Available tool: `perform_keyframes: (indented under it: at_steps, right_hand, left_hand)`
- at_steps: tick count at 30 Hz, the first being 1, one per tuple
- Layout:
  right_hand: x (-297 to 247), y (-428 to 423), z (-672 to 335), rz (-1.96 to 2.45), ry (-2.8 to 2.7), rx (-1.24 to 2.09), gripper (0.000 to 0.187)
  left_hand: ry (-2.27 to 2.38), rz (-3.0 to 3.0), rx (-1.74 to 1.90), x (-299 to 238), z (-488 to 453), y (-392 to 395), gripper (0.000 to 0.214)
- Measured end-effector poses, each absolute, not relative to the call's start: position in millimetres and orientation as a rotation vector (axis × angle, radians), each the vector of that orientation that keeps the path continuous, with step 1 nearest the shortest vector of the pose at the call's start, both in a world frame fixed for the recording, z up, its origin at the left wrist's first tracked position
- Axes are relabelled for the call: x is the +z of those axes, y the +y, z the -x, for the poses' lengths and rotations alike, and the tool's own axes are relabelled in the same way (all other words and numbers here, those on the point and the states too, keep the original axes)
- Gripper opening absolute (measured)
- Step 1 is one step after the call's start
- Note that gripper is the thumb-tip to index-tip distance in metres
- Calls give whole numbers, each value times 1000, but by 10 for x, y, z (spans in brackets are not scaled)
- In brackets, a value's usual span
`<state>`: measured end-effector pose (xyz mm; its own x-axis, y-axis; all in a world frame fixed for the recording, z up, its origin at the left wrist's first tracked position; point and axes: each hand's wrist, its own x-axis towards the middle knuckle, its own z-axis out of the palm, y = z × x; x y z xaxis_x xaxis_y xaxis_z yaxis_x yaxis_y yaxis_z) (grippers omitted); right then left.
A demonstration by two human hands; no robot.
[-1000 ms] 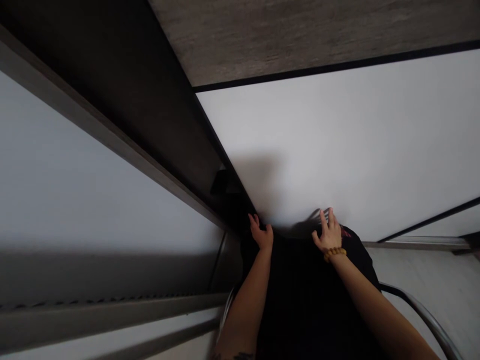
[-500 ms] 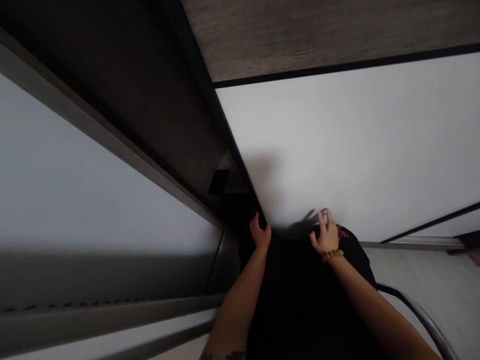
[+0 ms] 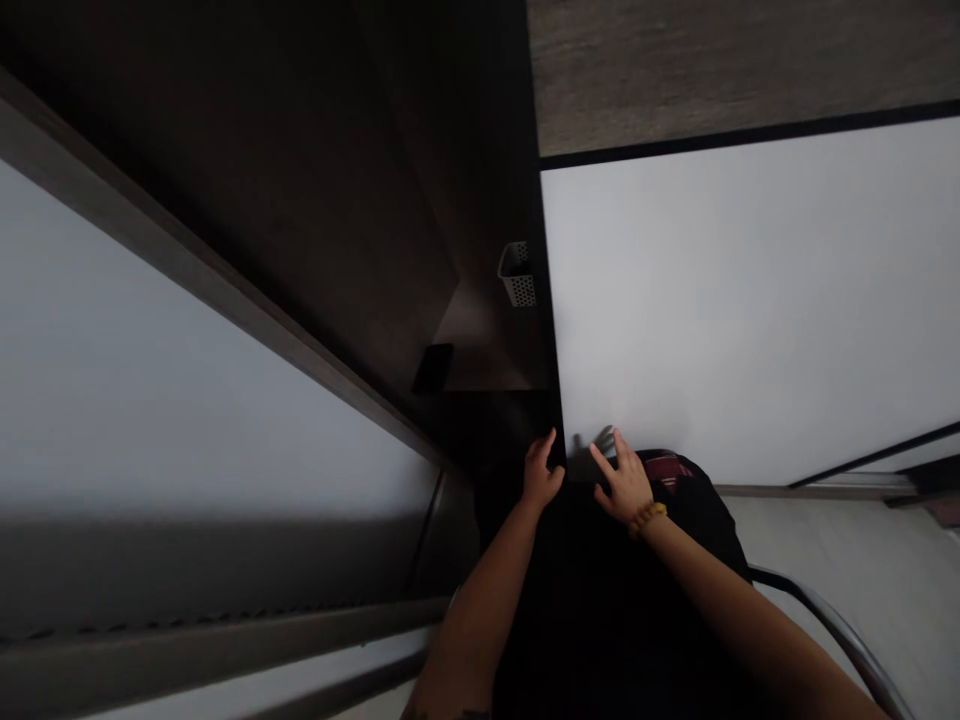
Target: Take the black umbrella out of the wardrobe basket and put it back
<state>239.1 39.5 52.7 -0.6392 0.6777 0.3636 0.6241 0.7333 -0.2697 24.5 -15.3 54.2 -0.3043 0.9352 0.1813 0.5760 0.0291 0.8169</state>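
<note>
My left hand (image 3: 541,472) curls its fingers round the dark left edge of a white sliding door (image 3: 720,300). Just to its right, my right hand (image 3: 622,484), with a bead bracelet at the wrist, lies with fingers spread flat against the door's white face. Both forearms reach up over a black bundle of cloth (image 3: 607,600) that fills the space between them. Left of the door edge a dark cupboard interior (image 3: 420,250) stands exposed.
Inside the cupboard a small white perforated basket (image 3: 517,275) sits on a dark shelf (image 3: 487,350), with a black flat object (image 3: 433,368) nearer. A white panel (image 3: 135,370) with a grey frame lies at left. A curved metal tube (image 3: 832,625) shows at lower right.
The white door has slid to the right, widening the dark opening and uncovering the basket and shelf. Both hands moved right with the door edge.
</note>
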Motion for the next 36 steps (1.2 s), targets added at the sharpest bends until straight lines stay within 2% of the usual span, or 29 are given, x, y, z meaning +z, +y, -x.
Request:
perform_keyframes:
  at_steps: [5,8,14,19,26,32,36]
  right_hand:
    - [522,437,-2350,1038,-2545,176,87]
    - [541,492,-2396,1085,-2568,172,84]
    - [581,637,-2444,1376,-2551,199,91]
    - [588,728,-2494,1581,-2490,211,100]
    - [530,884,-2654,1707,-2388,196,104]
    - [439,977,-2803,1668,-2193,119,93]
    - [359,1039,-2881,1625,-2078,180,92]
  left_hand:
    - [1646,-1500,1152,475,-348,-77,81]
    - [1612,-1430,1125,434,-462,-12,90]
    - [1678,-1226,1102,380,-562,127,98]
    - [1701,-1223,1021,349,-557,200,96]
    - [1729,-1192,961,337,-588,303,89]
    - [1757,-1233,910,310,-612,316,83]
    - [1778,-1234,878,276,-615,316,79]
